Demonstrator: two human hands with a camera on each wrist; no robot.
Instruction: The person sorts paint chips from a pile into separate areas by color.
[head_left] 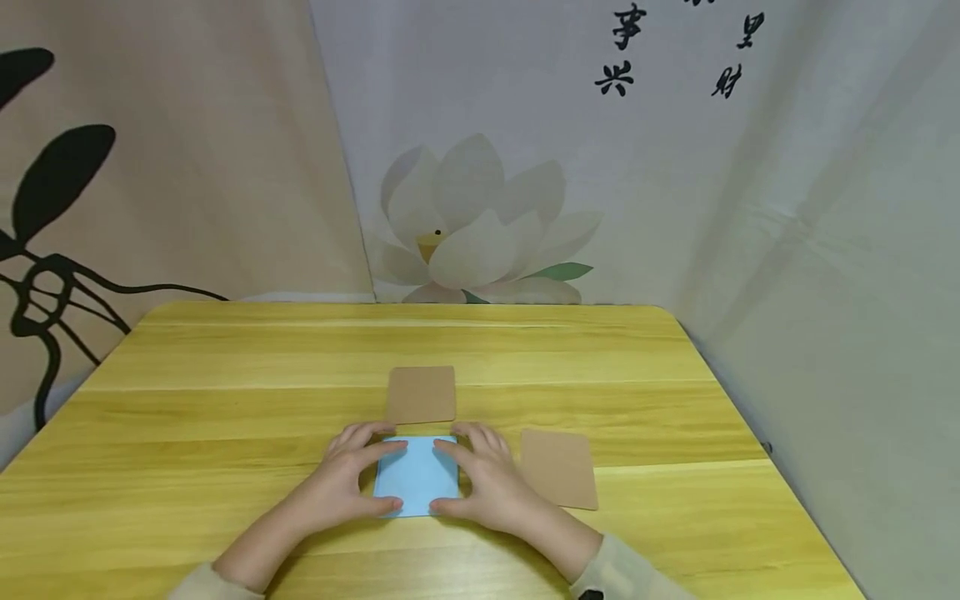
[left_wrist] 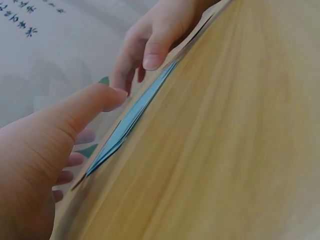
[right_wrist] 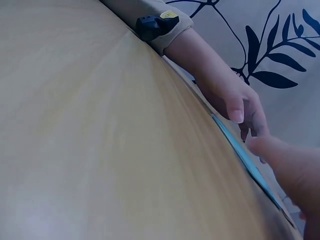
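A light blue paper square (head_left: pixel 417 477) lies flat near the table's front, layered along its edge (left_wrist: pixel 131 112) in the left wrist view. My left hand (head_left: pixel 337 479) arches over its left side, thumb and index finger spread across the near and far corners. Mirroring it, my right hand (head_left: pixel 491 483) spreads over the right side. Both wrist views show the thumbs just above the paper, fingers loosely bent and not closed round it. One brown square card (head_left: pixel 422 394) lies just beyond the blue paper; another brown card (head_left: pixel 558 468) sits beside my right hand, slightly askew.
The wood-grain table (head_left: pixel 225 417) extends to both sides and behind the cards. A printed cloth (head_left: pixel 480 100) with a flower and dark characters hangs behind it. A dark device (right_wrist: pixel 156 25) is strapped at the left sleeve.
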